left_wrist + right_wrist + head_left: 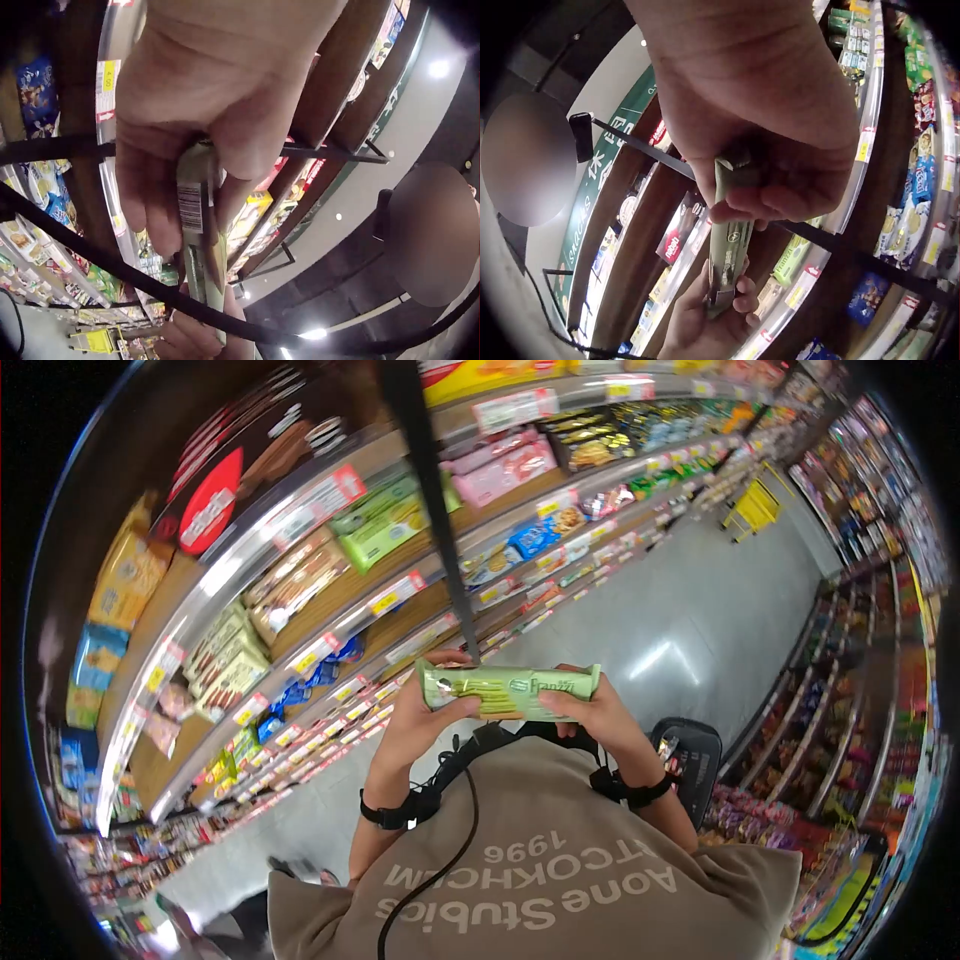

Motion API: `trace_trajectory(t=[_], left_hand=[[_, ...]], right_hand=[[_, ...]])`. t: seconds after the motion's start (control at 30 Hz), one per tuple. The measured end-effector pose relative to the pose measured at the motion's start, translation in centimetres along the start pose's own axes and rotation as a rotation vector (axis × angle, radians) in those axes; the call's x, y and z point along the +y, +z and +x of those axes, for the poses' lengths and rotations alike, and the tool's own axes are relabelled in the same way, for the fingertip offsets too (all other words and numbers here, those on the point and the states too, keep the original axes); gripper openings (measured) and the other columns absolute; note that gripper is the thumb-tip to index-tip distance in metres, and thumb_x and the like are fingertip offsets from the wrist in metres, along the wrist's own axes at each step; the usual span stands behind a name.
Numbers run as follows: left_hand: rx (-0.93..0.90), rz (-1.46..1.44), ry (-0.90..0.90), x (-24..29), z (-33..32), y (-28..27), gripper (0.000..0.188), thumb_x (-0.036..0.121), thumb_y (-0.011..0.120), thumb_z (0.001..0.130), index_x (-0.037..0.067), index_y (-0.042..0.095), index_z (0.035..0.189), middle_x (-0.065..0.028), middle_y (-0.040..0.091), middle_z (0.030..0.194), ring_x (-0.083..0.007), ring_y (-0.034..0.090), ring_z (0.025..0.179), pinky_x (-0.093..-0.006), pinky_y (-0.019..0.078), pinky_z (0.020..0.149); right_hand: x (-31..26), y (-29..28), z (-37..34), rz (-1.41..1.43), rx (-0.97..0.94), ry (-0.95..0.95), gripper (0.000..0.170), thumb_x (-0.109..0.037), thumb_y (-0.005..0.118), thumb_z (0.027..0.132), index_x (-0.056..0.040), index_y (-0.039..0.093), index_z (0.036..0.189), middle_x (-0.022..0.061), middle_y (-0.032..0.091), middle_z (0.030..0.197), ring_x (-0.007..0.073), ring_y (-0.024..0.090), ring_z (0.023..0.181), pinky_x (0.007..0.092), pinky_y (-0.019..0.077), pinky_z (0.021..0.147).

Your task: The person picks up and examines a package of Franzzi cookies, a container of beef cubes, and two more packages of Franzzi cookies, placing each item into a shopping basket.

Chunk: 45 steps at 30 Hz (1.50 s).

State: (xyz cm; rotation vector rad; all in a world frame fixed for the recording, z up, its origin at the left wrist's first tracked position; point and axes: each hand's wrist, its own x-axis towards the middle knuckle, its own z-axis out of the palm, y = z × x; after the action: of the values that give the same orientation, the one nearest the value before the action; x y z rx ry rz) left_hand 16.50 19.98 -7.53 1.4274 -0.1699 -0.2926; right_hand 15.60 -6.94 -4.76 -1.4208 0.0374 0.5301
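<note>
A light green biscuit packet [510, 685] with "Franzzi" lettering is held level in front of the chest. My left hand [425, 705] grips its left end, thumb on the front and fingers behind. The right hand [592, 710] holds the other end the same way. In the left wrist view a barcode shows on the narrow side of the packet [193, 206]. Seen from the right wrist, the packet [729, 247] stretches from one hand to the other, with the fingertips curled at its edges. Most of the packet's back is hidden.
Shelves of packaged snacks rise on the left, with similar green packets [385, 540] on one shelf. A dark upright post [432, 490] crosses before them. Along the grey floor aisle stands a yellow cart [755, 508]. More shelves [810, 700] line the right side.
</note>
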Motion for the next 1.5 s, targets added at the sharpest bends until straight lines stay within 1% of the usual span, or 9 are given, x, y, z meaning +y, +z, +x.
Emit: trace_trajectory(t=[0.23,0.37,0.47,0.73,0.77,0.97,1.07,1.3,1.5], left_hand=[[0.263,0.108,0.167,0.6,-4.7,-1.4,0.05,0.009,0.076,0.088,0.001,0.052,0.131,-0.0084,0.059,0.127,-0.0165,0.055,0.117,-0.0315,0.0443,0.101],[0.43,-0.085,0.173,0.2,-10.7,-2.8,0.046,0.009,0.07,0.093,0.0,0.053,0.135,-0.0085,0.061,0.13,-0.0153,0.056,0.117,-0.0313,0.0455,0.1],[0.537,-0.238,0.073,-0.5,-16.3,-3.7,0.041,0.009,0.068,0.095,-0.001,0.056,0.133,-0.0084,0.066,0.123,-0.0139,0.06,0.11,-0.0304,0.0478,0.096],[0.787,-0.308,0.327,-2.0,-22.2,-4.9,0.034,0.022,0.061,0.1,-0.007,0.063,0.117,-0.0153,0.072,0.101,-0.0215,0.07,0.089,-0.0364,0.0554,0.083],[0.822,-0.252,0.329,-1.7,-22.5,-5.0,0.028,0.021,0.06,0.102,-0.005,0.064,0.111,-0.0089,0.069,0.089,-0.0171,0.067,0.084,-0.0322,0.0536,0.079],[0.777,0.092,0.125,-1.5,-23.6,-6.0,0.025,0.022,0.06,0.103,0.0,0.064,0.091,-0.001,0.063,0.083,-0.0091,0.057,0.077,-0.0272,0.0465,0.072],[0.797,-0.03,0.124,-1.3,-23.3,-6.0,0.024,0.02,0.06,0.103,0.001,0.064,0.088,0.0004,0.06,0.08,-0.0079,0.055,0.077,-0.0259,0.0455,0.073],[0.75,-0.055,0.179,-2.1,-23.0,-7.2,0.02,0.014,0.061,0.101,0.002,0.061,0.085,0.0047,0.053,0.076,-0.0049,0.045,0.074,-0.0233,0.0376,0.067],[0.748,0.038,0.189,-0.4,-23.3,-8.2,0.02,0.013,0.063,0.099,0.002,0.06,0.082,0.0069,0.049,0.075,-0.0044,0.039,0.072,-0.0231,0.0323,0.064]], right_hand=[[-2.1,2.8,3.8,-0.136,-0.238,0.027,0.019,-0.016,0.069,0.093,-0.0001,0.066,0.103,0.003,0.064,0.085,0.009,0.056,0.059,0.0262,0.0445,0.048],[-1.9,6.7,7.0,-0.161,-0.372,0.124,0.035,-0.011,0.071,0.089,-0.0025,0.058,0.12,0.0069,0.067,0.096,0.0135,0.058,0.063,0.0278,0.0443,0.048],[-0.2,9.3,9.9,-0.017,-0.419,0.167,0.039,-0.009,0.07,0.089,-0.0041,0.053,0.123,0.0091,0.068,0.098,0.0154,0.058,0.062,0.0283,0.0437,0.048],[-1.1,15.0,11.4,-0.098,-0.464,0.121,0.027,-0.01,0.071,0.088,-0.0023,0.058,0.111,0.0123,0.067,0.092,0.0167,0.054,0.054,0.0295,0.0408,0.048],[-0.7,15.3,11.3,-0.079,-0.469,0.122,0.027,-0.01,0.071,0.088,-0.0022,0.057,0.11,0.0119,0.067,0.092,0.0168,0.054,0.052,0.0296,0.0404,0.048],[2.2,14.6,11.4,-0.077,-0.606,0.193,0.026,-0.012,0.069,0.091,-0.0025,0.058,0.112,0.0116,0.068,0.092,0.0162,0.055,0.052,0.0276,0.0402,0.046],[1.8,15.2,9.9,-0.007,-0.55,0.21,0.031,-0.018,0.074,0.089,-0.0014,0.061,0.111,0.0061,0.066,0.088,0.0143,0.057,0.06,0.0268,0.0435,0.048],[0.6,15.0,8.1,-0.074,-0.599,0.071,0.045,-0.04,0.055,0.102,0.0026,0.06,0.118,0.0138,0.071,0.092,0.0208,0.07,0.073,0.0324,0.0565,0.062],[1.3,14.1,7.9,-0.01,-0.639,0.097,0.057,-0.049,0.041,0.106,0.0024,0.058,0.123,0.0175,0.073,0.094,0.023,0.071,0.071,0.0333,0.0575,0.063]])
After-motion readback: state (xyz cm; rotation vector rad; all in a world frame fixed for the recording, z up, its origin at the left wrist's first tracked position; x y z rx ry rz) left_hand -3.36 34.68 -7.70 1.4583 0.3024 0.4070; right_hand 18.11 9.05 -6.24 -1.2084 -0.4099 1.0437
